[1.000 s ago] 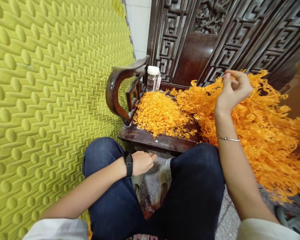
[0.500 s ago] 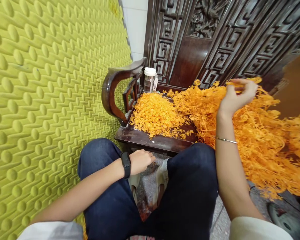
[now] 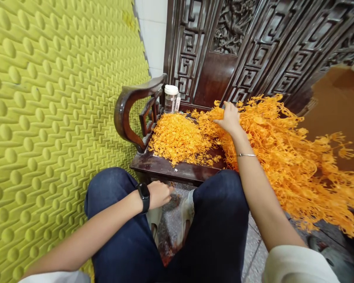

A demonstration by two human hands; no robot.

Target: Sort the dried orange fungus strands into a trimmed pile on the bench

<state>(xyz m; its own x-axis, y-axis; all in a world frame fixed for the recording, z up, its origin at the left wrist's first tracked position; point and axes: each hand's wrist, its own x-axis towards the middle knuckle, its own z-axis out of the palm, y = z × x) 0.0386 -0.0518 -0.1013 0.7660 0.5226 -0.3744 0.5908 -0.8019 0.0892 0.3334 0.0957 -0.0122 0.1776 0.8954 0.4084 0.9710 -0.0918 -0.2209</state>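
Note:
A heap of small loose orange plastic pieces lies on the dark wooden chair seat. To its right spreads a big tangle of orange plastic sprues. My right hand rests on the left part of that tangle, fingers curled down into it; what they grip is hidden. My left hand, with a black wristband, lies on my left knee by the seat's front edge, fingers loosely curled with nothing visible in them.
A clear jar with a white lid stands at the seat's back corner beside the curved armrest. A yellow-green bumpy foam mat fills the left. Carved dark wood panels stand behind. My shoes rest on speckled floor.
My right hand came down and leftward from above the tangle onto its left part. The left hand stayed on my knee. The view shifted slightly.

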